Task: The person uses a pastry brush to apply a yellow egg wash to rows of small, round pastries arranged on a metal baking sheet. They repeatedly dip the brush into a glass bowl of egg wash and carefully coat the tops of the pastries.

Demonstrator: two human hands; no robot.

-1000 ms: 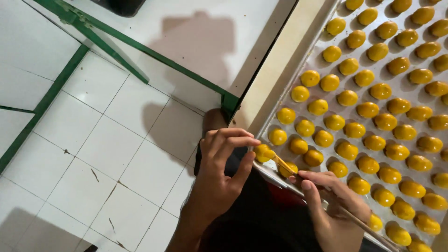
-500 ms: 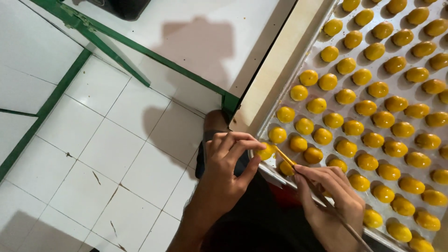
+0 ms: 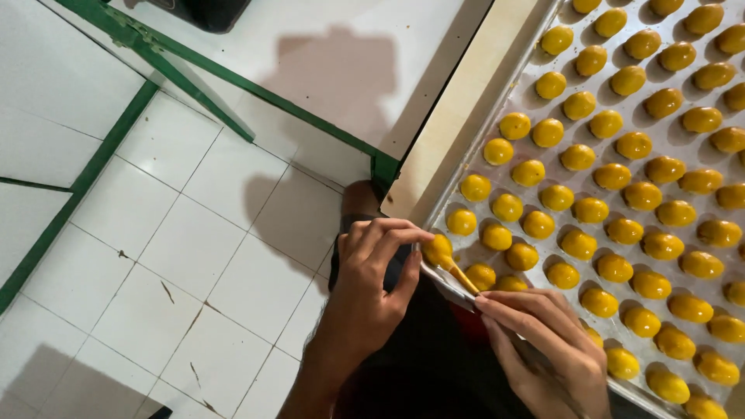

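One yellow pastry ball point(image 3: 437, 250) sits pinched between the left hand's point(image 3: 372, 287) thumb and fingertips, lifted just off the near left corner of the metal tray point(image 3: 497, 93). A thin brush point(image 3: 463, 278) touches it from the lower right, its handle slanting down into the right hand point(image 3: 543, 341), whose fingers close around it. Rows of glazed balls point(image 3: 621, 186) fill the tray beyond.

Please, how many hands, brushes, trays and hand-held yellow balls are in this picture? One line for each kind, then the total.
Hands: 2 (left hand, right hand)
Brush: 1
Metal tray: 1
Held yellow ball: 1, in the left fingers
Total: 5
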